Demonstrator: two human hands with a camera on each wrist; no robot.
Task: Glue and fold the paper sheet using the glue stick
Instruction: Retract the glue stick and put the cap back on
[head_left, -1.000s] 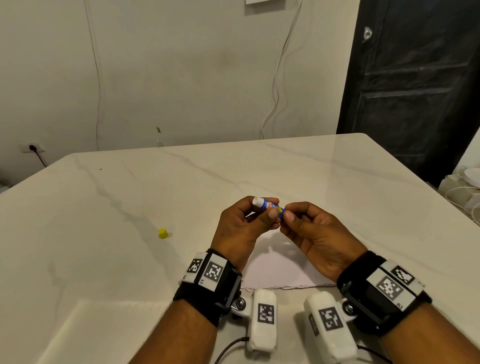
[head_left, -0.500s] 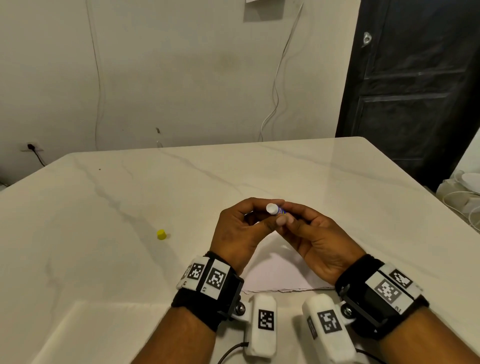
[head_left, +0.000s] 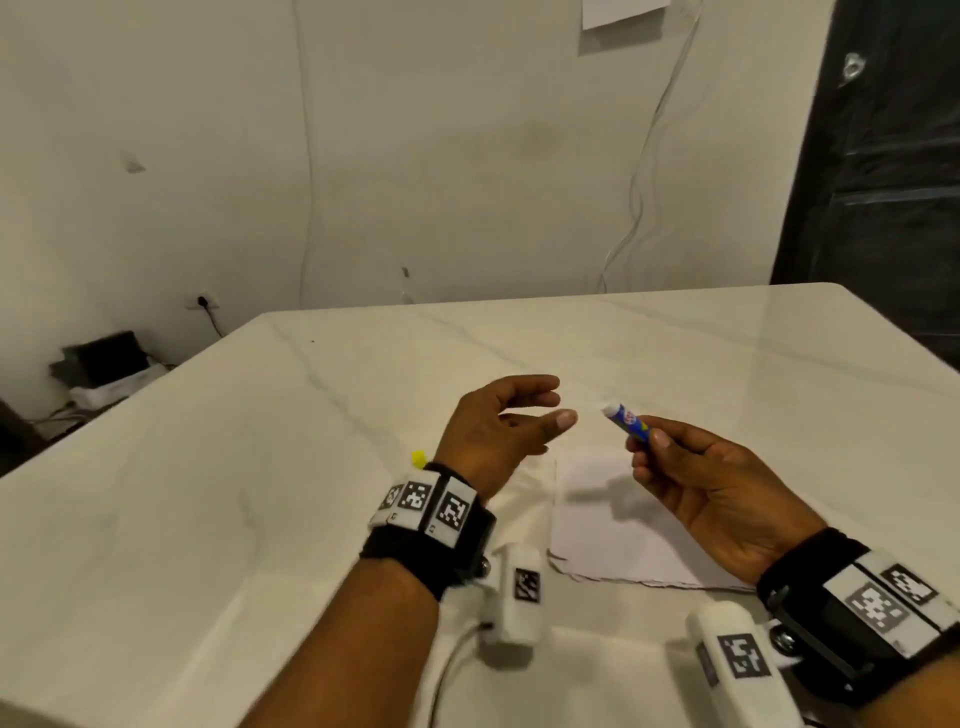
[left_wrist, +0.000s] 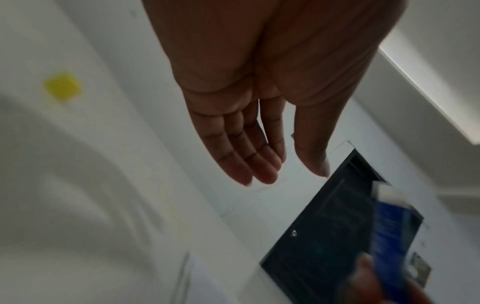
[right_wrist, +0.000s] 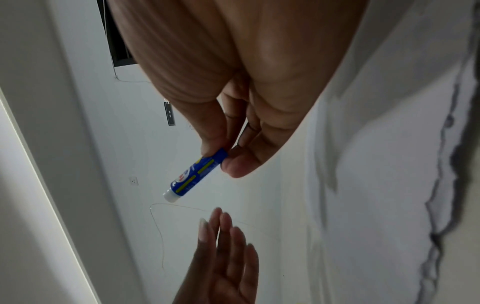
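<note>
While my left wrist view blurs it to a blue smear at lower right, the glue stick (head_left: 627, 422) shows clearly elsewhere: my right hand (head_left: 711, 488) pinches its lower end, white tip pointing up-left. My left hand (head_left: 498, 431) hangs empty, fingers loosely spread. Below, at the centre of the frame, the paper sheet (head_left: 618, 530) lies flat on the bench (head_left: 208, 493), partly hidden by my right hand. A yellow cap (head_left: 418, 458) peeks beside my left wrist.
</note>
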